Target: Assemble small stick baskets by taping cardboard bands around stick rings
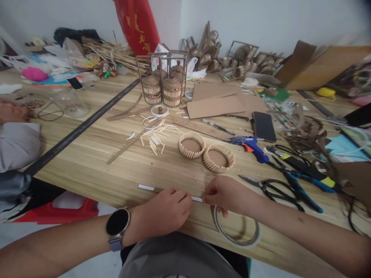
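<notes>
Both hands (168, 210) (224, 193) pressing white strip (197, 199), tape roll (237, 231) perhaps hooked, no legible writing

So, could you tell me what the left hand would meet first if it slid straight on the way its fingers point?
Probably the right hand: the left hand points rightward along the white strip, whose short visible piece spans the gap between them.

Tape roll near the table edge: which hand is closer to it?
Right. The right hand has a finger hooked down over the tape roll's rim. The left hand lies apart to its left, pressing on the thin strip.
</notes>
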Demonstrator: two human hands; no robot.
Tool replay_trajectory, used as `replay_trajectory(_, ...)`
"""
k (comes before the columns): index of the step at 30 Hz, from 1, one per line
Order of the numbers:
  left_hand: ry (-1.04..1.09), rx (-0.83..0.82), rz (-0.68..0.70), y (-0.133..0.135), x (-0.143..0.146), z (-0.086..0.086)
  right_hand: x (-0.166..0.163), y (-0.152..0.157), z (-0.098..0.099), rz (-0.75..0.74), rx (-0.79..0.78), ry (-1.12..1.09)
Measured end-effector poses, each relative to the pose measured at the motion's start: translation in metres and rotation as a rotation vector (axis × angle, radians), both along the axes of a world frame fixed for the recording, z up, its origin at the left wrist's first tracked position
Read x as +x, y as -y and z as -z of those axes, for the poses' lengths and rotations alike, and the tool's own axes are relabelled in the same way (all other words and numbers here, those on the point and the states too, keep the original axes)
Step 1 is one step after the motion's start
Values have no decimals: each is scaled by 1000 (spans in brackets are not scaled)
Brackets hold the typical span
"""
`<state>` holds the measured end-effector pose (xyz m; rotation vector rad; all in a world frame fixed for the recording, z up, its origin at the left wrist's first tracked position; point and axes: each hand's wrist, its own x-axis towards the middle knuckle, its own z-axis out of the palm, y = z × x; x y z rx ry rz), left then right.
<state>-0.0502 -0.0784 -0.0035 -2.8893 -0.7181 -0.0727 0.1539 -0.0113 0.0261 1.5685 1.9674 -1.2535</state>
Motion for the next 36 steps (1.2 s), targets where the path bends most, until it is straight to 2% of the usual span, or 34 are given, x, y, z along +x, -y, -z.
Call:
replay_trajectory(5, 54, 3, -29, 0, 3, -2, -3, 0, -2, -12, 14, 34)
replay_trajectory(16, 80, -144, -114, -5, 2, -5, 3, 4, 3, -9, 36, -16)
replay_trajectory(21, 177, -235, -262, -13, 7, -19, 10, 11, 7, 0, 64, -49)
replay_trajectory(24, 297, -398, -337, -20, 18, -24, 11, 16, 3, 22, 95, -43)
replay_trajectory(29, 365, -623, -381, -31, 32, -19, 4, 24, -10, 34, 148, 5)
replay_trajectory(36, 564, -894, -467, -36, 31, -15, 1, 37, -24, 3, 303, 25)
